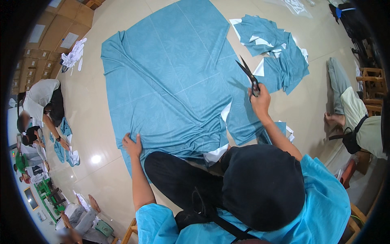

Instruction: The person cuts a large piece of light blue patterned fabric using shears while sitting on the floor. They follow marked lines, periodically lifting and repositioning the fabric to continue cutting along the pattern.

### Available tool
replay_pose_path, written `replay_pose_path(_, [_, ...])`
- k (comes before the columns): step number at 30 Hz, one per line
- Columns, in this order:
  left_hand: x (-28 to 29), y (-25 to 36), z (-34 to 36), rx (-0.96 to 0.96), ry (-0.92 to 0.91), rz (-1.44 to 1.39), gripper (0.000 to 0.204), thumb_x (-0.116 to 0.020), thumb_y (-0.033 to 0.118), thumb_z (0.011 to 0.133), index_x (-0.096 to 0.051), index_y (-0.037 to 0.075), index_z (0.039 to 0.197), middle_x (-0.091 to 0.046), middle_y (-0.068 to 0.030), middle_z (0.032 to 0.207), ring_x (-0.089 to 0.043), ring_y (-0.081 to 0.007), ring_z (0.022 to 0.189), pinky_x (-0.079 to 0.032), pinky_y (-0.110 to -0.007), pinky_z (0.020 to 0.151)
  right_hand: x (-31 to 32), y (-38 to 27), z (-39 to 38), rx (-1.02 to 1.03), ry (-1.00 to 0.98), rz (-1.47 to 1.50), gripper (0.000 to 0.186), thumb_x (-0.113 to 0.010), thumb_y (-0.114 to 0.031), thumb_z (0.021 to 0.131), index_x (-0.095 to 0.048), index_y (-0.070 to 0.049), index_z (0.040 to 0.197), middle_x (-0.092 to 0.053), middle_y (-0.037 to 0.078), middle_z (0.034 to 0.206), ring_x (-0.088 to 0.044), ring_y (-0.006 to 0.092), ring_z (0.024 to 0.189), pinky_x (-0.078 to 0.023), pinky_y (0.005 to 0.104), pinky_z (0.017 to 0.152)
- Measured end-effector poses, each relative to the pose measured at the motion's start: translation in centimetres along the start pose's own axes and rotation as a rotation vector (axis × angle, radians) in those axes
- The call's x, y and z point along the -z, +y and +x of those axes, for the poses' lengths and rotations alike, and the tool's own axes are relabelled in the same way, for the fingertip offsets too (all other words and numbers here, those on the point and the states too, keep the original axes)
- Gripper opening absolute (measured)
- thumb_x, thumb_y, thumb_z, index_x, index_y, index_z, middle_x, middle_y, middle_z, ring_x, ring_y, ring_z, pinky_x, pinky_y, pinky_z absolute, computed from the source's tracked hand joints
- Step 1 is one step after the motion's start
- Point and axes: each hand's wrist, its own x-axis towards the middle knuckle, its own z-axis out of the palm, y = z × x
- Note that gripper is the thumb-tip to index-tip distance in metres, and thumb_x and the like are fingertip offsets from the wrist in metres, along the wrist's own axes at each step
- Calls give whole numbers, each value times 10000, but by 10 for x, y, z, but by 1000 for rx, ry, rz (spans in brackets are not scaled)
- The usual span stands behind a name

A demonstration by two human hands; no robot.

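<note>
On tiles point(90, 122): creased, white-lined teal fabric point(164, 79).
Right grip point(260, 99): clamped on black metal scissors point(252, 77).
Left grip point(132, 145): on fabric, closure unclear.

Beyond the left hand point(132, 144) and to its left: stacked brown cardboard boxes with white labels point(75, 30); near them, a crumpled white cloth heap point(74, 55) on the glossy cream tiled floor point(91, 116). Left of the same hand, well apart: a stooping co-worker in white top and dark trousers point(42, 95), arm reaching to a small blue-and-white fabric pile point(72, 157). Left and behind: green metal frame point(49, 195), detail unclear. Beyond the right hand point(260, 97): crumpled clear plastic sheet point(295, 6). Well to its right: brown wooden stool point(371, 79), person in pale clothes point(351, 97).
</note>
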Motion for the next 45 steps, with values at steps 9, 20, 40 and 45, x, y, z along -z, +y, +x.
replay_pose_path(9, [28,-80,-204,457,-111,40,197,-596,155,1121,-575,-41,1117,-657,-299,1119,-624,-484,1112,-483,-547,966,-11,17,-29,170,-227,-38,255,-739,68,840,-644,15,1071,-685,190,1004,-679,399,909,-521,510,809])
replay_pose_path(20, [101,11,-153,286,20,-215,260,-630,140,1123,-682,-79,1252,-749,-266,1211,-744,-408,1142,-583,-466,1010,48,38,-77,-143,-226,-33,294,-818,-1,839,-705,12,1110,-731,148,980,-724,296,849,-566,422,790])
replay_pose_path(40, [8,330,-83,-583,-719,-276,329,-680,322,1067,-613,20,1179,-752,-233,1075,-716,-489,1024,-559,-602,851,51,16,-99,-70,-251,-74,414,-921,-253,899,-656,36,1034,-688,146,922,-649,307,807,-500,457,722])
replay_pose_path(45, [11,355,-77,-367,-579,-327,366,-683,366,1089,-613,14,1161,-789,-225,894,-764,-468,833,-571,-609,732,58,-18,-96,-401,-572,178,413,-911,-361,968,-703,-4,951,-660,26,755,-593,131,647,-480,326,612])
